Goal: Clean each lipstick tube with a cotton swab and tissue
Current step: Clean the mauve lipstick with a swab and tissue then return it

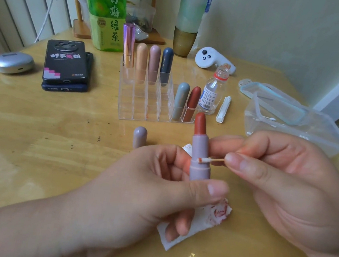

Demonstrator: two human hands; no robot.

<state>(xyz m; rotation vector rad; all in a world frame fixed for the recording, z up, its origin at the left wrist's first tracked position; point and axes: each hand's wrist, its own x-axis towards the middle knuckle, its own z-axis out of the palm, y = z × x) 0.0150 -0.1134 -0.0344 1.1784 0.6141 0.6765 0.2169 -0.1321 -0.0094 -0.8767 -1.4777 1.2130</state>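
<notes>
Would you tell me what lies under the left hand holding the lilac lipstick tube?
A white paper tissue smeared with red; the left hand hides its middle.

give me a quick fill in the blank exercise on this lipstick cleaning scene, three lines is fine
1. The right hand pinches a cotton ____ against the open lipstick.
2. The left hand grips that lipstick above a stained ____ lying on the table.
3. The clear organizer holds ____ capped lipsticks.

Missing words: swab; tissue; six.
</notes>
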